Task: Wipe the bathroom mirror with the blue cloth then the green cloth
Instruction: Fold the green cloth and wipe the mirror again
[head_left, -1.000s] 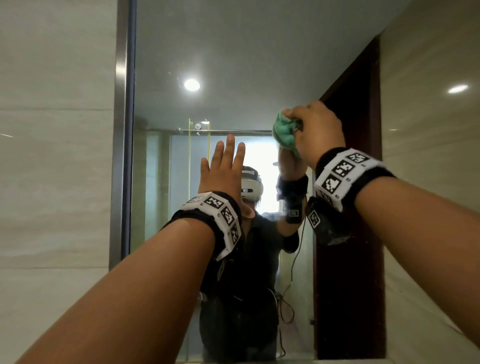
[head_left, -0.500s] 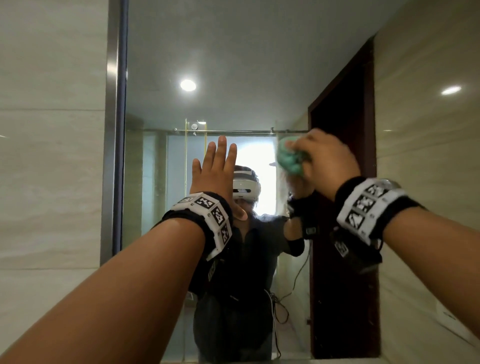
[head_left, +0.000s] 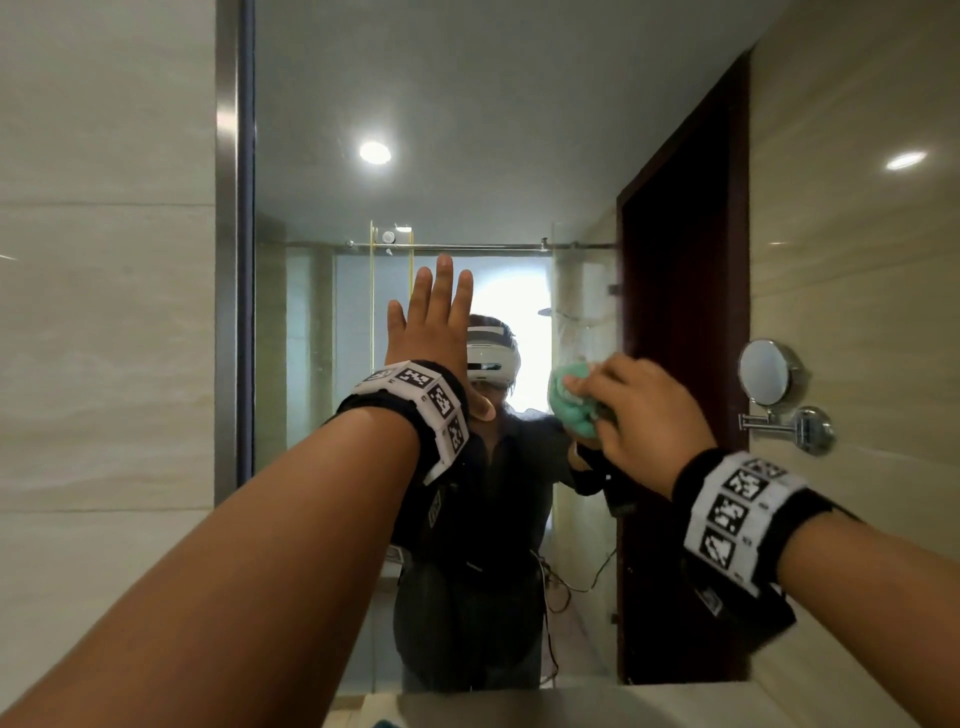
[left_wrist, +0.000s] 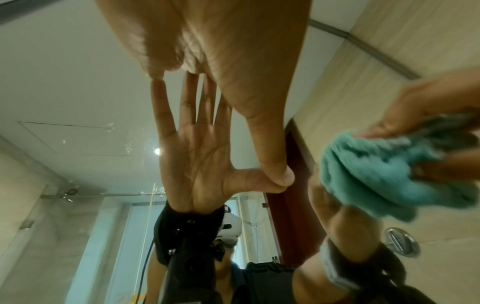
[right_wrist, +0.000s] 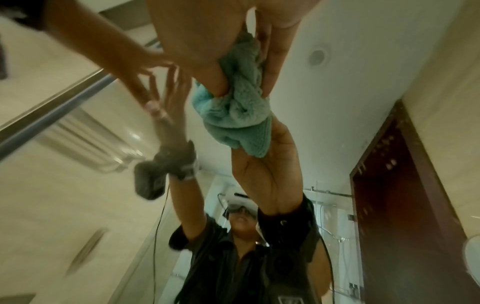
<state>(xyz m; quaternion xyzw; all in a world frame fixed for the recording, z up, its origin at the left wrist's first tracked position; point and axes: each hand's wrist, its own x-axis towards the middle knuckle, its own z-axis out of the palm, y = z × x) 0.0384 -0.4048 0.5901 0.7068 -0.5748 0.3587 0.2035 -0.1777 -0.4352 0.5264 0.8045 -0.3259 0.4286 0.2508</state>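
The bathroom mirror (head_left: 467, 104) fills the wall ahead, framed by a steel strip on its left. My right hand (head_left: 634, 410) grips a bunched green cloth (head_left: 571, 400) and holds it against the glass at mid height, right of centre. The green cloth (right_wrist: 239, 107) bulges out between thumb and fingers in the right wrist view, and shows at the right edge of the left wrist view as a blurred wad (left_wrist: 376, 176). My left hand (head_left: 431, 332) lies flat on the mirror with straight, spread fingers (left_wrist: 259, 102) touching the glass. No blue cloth is in view.
Beige tiled wall (head_left: 104, 312) lies left of the mirror frame (head_left: 234, 260). A round shaving mirror on a swing arm (head_left: 774, 379) and a dark door (head_left: 680, 364) appear as reflections at the right. The counter edge (head_left: 571, 701) runs along the bottom.
My right hand has swept the green cloth down the glass from high up to about head height. The left hand stays flat on the mirror.
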